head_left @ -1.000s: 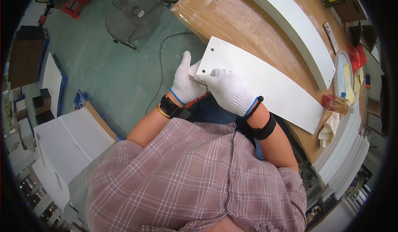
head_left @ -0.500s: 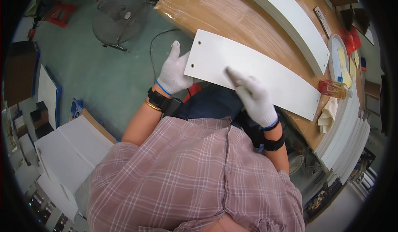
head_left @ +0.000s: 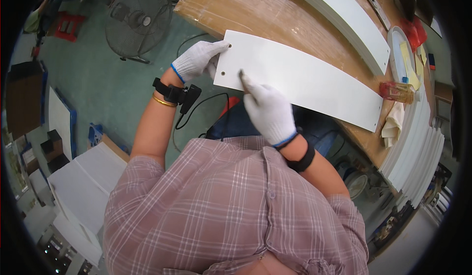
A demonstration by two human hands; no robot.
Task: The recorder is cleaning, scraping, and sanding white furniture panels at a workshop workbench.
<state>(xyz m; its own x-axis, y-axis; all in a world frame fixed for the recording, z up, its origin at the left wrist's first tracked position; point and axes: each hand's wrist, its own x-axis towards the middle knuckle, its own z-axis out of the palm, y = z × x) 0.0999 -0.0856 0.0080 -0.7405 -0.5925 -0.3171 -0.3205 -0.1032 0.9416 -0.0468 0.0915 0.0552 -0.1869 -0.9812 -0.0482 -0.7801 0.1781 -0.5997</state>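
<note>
A long white panel (head_left: 305, 81) with two small holes near its left end lies on a brown workbench (head_left: 255, 14), its left end overhanging the bench edge. My left hand (head_left: 196, 59), in a white glove, grips that left end by the upper hole. My right hand (head_left: 268, 110), also gloved, rests on the panel's near edge beside the lower hole, with a small dark object pinched at the fingertips; what it is cannot be made out.
A second long white board (head_left: 344, 19) lies farther back on the bench. A small orange container (head_left: 396, 92), a cloth (head_left: 393, 125) and a white tray (head_left: 400, 49) sit at the right. White panels are stacked at right (head_left: 413, 162) and lower left (head_left: 78, 191). A floor fan (head_left: 137, 22) stands on the green floor.
My right hand has moved left along the panel to its hole end. My left hand stays on the panel's left end, and the panel has shifted a little across the bench.
</note>
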